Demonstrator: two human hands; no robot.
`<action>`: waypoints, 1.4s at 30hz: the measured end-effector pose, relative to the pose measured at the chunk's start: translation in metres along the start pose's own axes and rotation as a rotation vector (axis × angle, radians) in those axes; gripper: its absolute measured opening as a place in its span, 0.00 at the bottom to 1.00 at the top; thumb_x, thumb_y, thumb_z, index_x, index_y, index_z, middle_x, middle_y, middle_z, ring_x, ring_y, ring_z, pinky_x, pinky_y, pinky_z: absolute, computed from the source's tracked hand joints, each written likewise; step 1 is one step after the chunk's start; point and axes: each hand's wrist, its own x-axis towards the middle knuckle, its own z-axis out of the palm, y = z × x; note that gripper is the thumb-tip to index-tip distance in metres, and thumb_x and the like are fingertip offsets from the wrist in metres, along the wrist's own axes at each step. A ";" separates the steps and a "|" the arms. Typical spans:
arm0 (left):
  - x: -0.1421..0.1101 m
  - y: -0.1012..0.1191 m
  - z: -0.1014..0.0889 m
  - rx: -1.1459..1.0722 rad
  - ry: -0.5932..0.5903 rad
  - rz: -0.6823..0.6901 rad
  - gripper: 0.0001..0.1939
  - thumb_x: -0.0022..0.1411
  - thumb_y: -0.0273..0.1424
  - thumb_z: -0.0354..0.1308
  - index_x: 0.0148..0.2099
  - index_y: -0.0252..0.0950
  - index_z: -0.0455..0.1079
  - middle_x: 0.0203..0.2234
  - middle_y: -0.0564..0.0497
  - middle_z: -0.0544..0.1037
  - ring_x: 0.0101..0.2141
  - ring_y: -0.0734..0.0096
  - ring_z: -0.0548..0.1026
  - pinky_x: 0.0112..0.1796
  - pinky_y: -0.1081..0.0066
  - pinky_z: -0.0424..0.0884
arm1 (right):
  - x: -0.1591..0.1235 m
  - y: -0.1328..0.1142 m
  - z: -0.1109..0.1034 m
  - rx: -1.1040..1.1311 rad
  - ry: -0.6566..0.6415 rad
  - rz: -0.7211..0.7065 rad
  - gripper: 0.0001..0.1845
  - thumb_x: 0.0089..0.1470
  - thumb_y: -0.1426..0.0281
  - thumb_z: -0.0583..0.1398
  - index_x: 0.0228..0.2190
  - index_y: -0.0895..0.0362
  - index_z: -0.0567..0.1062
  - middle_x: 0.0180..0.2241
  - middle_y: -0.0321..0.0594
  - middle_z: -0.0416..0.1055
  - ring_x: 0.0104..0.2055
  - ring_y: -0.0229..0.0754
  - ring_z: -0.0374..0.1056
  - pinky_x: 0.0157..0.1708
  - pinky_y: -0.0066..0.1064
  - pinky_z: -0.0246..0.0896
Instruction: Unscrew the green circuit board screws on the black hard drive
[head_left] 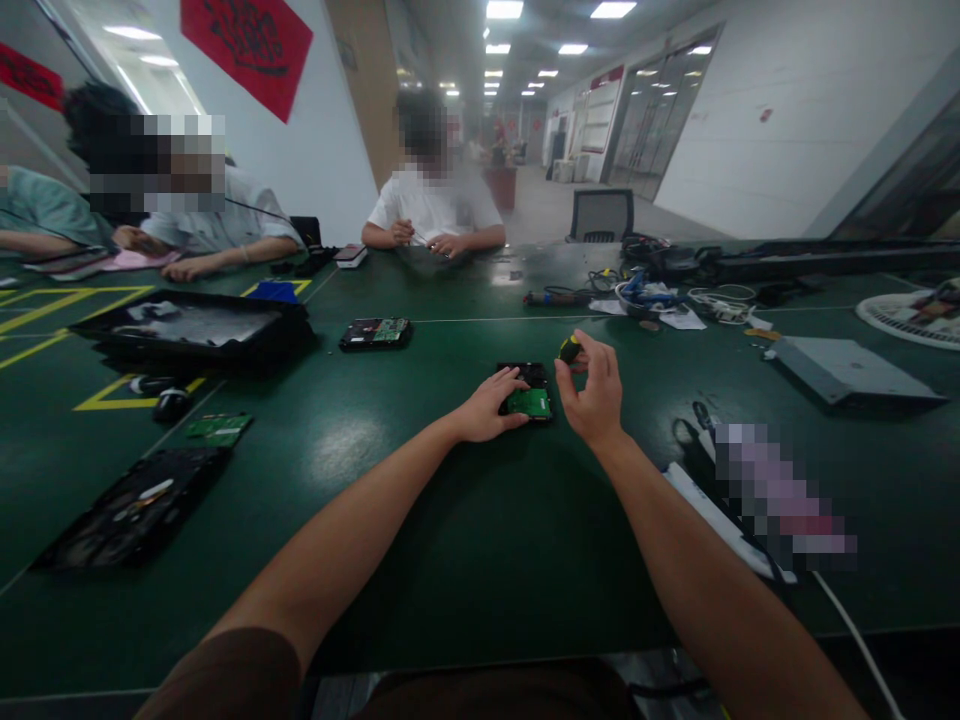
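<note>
One dark sleeve [236, 675]; one green table [450, 570]; left hand [486, 404], fingers spread, rests on one hard drive [531, 403]; right hand [592, 388], alongside, grips one black-and-yellow screwdriver [569, 349].

Tabletop [450, 560] open nearside, black tray [292, 335] left

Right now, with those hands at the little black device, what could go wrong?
The yellow-and-black tool in the right hand is close to the left hand; a slip might nick it or scratch the exposed green circuit board. The black device lies on a shiny table, so it could slide if the left hand eased off.
</note>
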 end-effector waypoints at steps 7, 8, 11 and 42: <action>0.000 -0.001 0.001 0.000 0.000 0.009 0.32 0.64 0.43 0.65 0.67 0.39 0.65 0.75 0.38 0.51 0.75 0.48 0.46 0.72 0.44 0.45 | 0.000 0.000 0.001 -0.001 0.005 -0.014 0.30 0.67 0.66 0.58 0.67 0.50 0.62 0.55 0.51 0.68 0.51 0.52 0.72 0.46 0.49 0.78; 0.000 -0.001 0.001 -0.002 0.002 0.009 0.32 0.64 0.42 0.65 0.67 0.39 0.65 0.75 0.38 0.51 0.75 0.48 0.46 0.71 0.44 0.45 | 0.000 0.000 0.001 -0.001 0.004 -0.016 0.30 0.67 0.66 0.59 0.67 0.49 0.62 0.55 0.51 0.68 0.51 0.52 0.71 0.46 0.49 0.78; 0.000 0.000 0.001 -0.006 0.006 0.009 0.32 0.63 0.42 0.65 0.66 0.39 0.65 0.75 0.38 0.52 0.75 0.47 0.46 0.71 0.44 0.46 | 0.000 0.000 0.000 0.002 -0.014 -0.022 0.30 0.67 0.66 0.58 0.68 0.48 0.61 0.56 0.50 0.69 0.53 0.53 0.71 0.48 0.50 0.78; 0.003 -0.012 0.009 -0.030 0.030 0.035 0.33 0.64 0.42 0.66 0.67 0.40 0.65 0.75 0.39 0.52 0.75 0.47 0.47 0.72 0.43 0.46 | -0.001 -0.001 -0.002 0.014 -0.034 0.022 0.28 0.69 0.64 0.56 0.67 0.49 0.62 0.53 0.51 0.70 0.48 0.50 0.72 0.49 0.48 0.76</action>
